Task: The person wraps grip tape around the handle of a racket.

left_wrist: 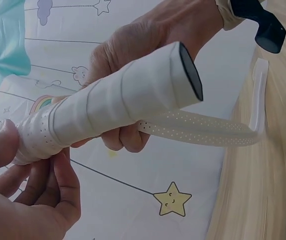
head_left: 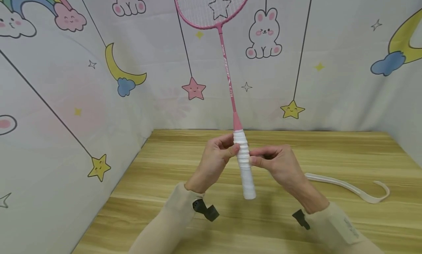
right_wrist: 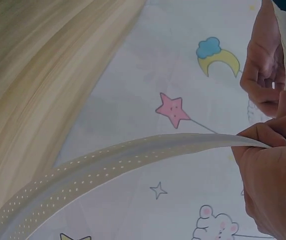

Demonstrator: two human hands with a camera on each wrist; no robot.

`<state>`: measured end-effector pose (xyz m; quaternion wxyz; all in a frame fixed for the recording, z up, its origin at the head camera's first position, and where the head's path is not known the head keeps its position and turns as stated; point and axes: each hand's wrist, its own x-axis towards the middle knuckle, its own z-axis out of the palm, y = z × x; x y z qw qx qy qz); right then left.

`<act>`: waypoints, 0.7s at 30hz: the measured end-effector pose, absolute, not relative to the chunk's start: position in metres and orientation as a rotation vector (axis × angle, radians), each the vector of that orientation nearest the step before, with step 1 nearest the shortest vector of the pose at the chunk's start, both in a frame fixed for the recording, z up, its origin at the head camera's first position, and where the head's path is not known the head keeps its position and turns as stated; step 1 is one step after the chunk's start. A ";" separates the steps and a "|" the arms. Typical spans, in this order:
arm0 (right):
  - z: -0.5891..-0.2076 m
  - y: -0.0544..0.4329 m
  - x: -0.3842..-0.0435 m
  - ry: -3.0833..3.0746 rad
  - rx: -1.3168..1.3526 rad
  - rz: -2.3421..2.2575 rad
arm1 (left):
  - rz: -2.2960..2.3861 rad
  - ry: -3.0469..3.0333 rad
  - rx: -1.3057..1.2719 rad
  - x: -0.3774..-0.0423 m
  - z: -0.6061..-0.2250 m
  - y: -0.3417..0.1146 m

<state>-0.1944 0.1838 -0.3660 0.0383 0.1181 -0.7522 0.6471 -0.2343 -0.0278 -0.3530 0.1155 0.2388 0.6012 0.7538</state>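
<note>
A pink badminton racket [head_left: 229, 78] stands nearly upright with its handle end lowest, above the table. White grip tape [head_left: 242, 146] is wound in ridged turns around the upper handle; the lower handle [head_left: 247, 182] looks smoother. My left hand [head_left: 212, 158] holds the wrapped part, thumb in front and fingers behind. On the other side, my right hand [head_left: 278, 164] pinches the perforated tape [right_wrist: 133, 155] beside the handle. From the right fingers the loose strip runs down to the table, its free end [head_left: 372, 199] curling at the right.
Beneath the hands lies a wood-grain table [head_left: 158, 210]. A pale cloth backdrop [head_left: 158, 63] printed with stars, moons and rabbits rises at its back and left. Black camera mounts [head_left: 206, 210] sit on both sleeved wrists. A teal item [left_wrist: 8, 45] shows at the left wrist view's edge.
</note>
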 end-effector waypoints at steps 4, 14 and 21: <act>-0.365 0.182 -0.194 -2.341 0.300 1.966 | 2.224 1.678 0.724 -0.236 -0.356 -0.028; -0.365 0.185 -0.197 -2.366 0.384 2.174 | 2.181 1.622 0.754 -0.239 -0.357 -0.028; -0.363 0.185 -0.196 -2.331 0.496 2.285 | 2.200 1.502 0.770 -0.239 -0.357 -0.026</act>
